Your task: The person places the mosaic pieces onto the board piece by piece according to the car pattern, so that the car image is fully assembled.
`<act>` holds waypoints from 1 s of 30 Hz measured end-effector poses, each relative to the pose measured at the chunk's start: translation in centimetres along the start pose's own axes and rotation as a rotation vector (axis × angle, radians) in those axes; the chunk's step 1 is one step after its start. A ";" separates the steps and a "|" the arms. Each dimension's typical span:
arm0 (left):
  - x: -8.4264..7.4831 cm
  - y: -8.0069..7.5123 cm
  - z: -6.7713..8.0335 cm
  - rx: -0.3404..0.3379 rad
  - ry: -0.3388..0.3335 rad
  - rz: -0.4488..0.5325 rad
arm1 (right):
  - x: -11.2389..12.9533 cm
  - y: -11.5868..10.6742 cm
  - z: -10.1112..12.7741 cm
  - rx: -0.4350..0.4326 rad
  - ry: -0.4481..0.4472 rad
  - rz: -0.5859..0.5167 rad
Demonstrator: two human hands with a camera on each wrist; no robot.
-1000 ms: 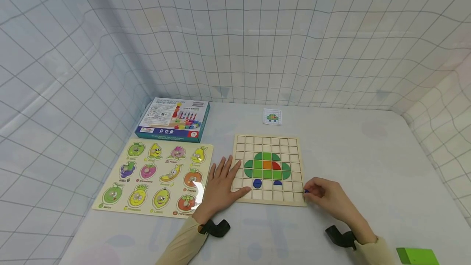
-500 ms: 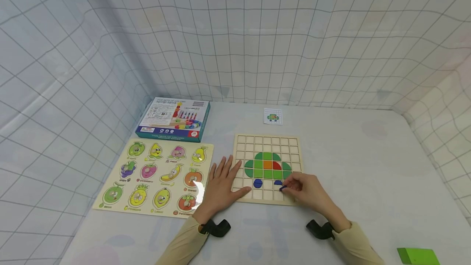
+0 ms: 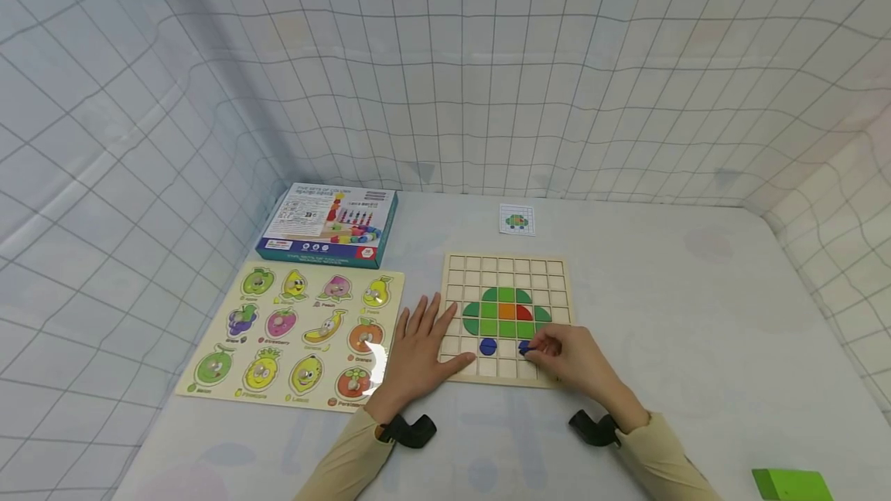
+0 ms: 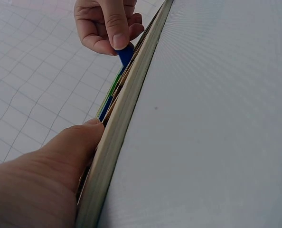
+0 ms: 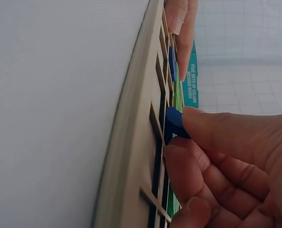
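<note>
A wooden grid board (image 3: 508, 269) lies on the table, holding green, orange, red and blue pieces in a car-like shape. Between thumb and fingertips, my right hand (image 3: 574, 358) pinches a blue half-circle piece (image 5: 177, 121) over the lower right of the board. In the head view the piece is mostly hidden by the fingers, close to another blue piece in the grid. Two blue halves form a blue circle (image 3: 488, 346) at the lower left of the shape. My left hand (image 3: 418, 354) rests flat with spread fingers on the board's left edge, its thumb on the lower cells.
Left of the board lies a fruit puzzle board (image 3: 292, 331), with a boxed toy set (image 3: 327, 224) behind it. A small pattern card (image 3: 517, 219) sits beyond the grid board. A green block (image 3: 792, 484) stands at the near right. Grid-patterned cloth walls surround the table.
My right hand has moved left from the board's right edge to the lower right cells, carrying the blue half-circle piece. My left hand has stayed in place.
</note>
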State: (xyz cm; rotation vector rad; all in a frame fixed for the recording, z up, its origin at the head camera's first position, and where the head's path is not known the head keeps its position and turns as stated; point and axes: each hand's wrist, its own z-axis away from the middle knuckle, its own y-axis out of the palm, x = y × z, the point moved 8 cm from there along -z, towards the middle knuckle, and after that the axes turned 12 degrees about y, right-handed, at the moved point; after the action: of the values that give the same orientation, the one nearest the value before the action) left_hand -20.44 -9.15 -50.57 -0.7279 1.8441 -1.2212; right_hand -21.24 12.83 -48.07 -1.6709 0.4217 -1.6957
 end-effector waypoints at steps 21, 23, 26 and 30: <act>-0.1 -0.4 0.0 -0.023 0.011 0.007 | 1.4 0.4 -0.3 -0.027 -0.083 0.133; -0.1 -0.3 0.0 -0.019 0.012 0.004 | 1.6 0.6 -0.3 -0.022 -0.085 0.157; 0.0 0.0 0.1 -0.010 0.008 -0.001 | 1.6 0.7 -0.3 -0.019 -0.082 0.175; 0.0 0.0 0.0 -0.004 0.004 -0.004 | 1.5 0.7 -0.4 -0.023 -0.091 0.171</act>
State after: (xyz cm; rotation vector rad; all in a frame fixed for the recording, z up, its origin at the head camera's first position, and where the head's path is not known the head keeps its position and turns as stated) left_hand -20.43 -9.15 -50.58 -0.7324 1.8495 -1.2229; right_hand -21.29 11.24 -47.49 -1.6714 0.5258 -1.4901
